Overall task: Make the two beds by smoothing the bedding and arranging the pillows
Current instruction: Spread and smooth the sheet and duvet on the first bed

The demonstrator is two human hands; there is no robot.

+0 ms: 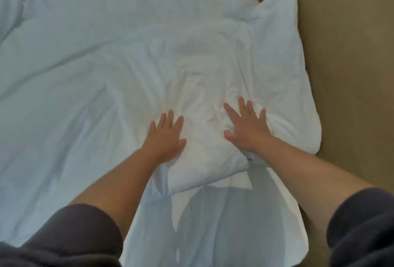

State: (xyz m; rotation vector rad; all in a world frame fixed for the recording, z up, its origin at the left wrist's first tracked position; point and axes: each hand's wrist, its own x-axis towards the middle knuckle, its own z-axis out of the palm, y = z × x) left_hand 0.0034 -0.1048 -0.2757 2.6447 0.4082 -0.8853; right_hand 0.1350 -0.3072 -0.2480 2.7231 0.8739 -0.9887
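The bedding's right edge runs along a plain tan surface [351, 53] that fills the right side of the view from top to bottom, and the white pillow [283, 58] lies against that edge with one corner pointing up and its rounded lower end bulging out over the tan. To the left and above, the white duvet [74, 75] spreads wide to the frame's border, creased in long folds, giving open cloth on that side. Toward the person, a thin white sheet [213, 224] hangs or lies in shadow between the two forearms, its right border curving down beside the tan surface. Dark sleeves [74, 234] are pushed up above both elbows and fill the lower corners. In the middle sits a puffed white bundle [204, 160], its near edge lying over the sheet; whether it is a second pillow or a folded part of the duvet cannot be told. The left hand [167, 136] lies flat on the bundle's left side, fingers straight and close together, thumb out to the side. The right hand [248, 126] lies flat on its right side, just beside the pillow, fingers straight and spread apart, sinking into the cloth
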